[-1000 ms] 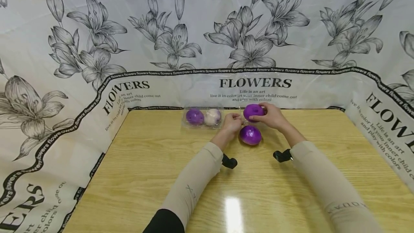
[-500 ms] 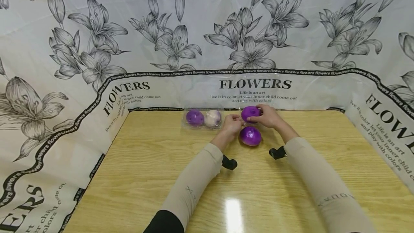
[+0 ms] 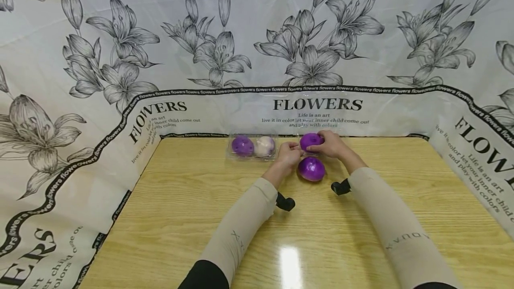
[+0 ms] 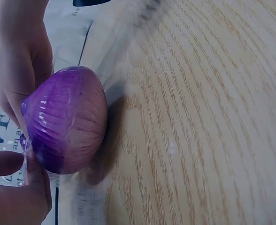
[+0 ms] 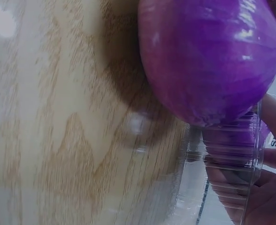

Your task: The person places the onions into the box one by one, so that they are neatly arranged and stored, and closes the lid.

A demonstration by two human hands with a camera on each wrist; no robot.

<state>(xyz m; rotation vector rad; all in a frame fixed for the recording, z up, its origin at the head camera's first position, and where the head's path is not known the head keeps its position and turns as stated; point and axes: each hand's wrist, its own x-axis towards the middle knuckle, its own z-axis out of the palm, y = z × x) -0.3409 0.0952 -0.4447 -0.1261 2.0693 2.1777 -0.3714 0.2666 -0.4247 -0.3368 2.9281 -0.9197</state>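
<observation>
Head view: a glossy purple onion [image 3: 311, 169] sits on a wooden table [image 3: 201, 222], loose and round-bottomed. Just behind it, a person's right hand [image 3: 332, 143] has thumb and fingers curled around a round purple piece [image 3: 310, 142]. The left hand [image 3: 289, 153], to the onion's left and slightly behind, has its fingertips drawn together. Farther left and behind the onion, a packed clear box [image 3: 230, 150] contains a spotted purple piece [image 3: 242, 146] and a whitish piece [image 3: 264, 146]. A black wrist mount [image 3: 341, 187] hangs to the onion's right and in front; an inward swing of that arm could knock the onion and set it rolling.

Left wrist view: beside the onion, the left thumb and finger pinch a clear plastic edge [image 4: 25, 159], leaving almost no gap. The edge looks thin, so pinching or pulling too hard might bend it or make it slip free.

Right wrist view: behind the onion stands the ribbed wall of a second clear box [image 5: 232, 180], with the gripped purple piece partly visible through it. Pushing that piece down off-centre could catch the rim, tip this box or shove it against the onion.
</observation>
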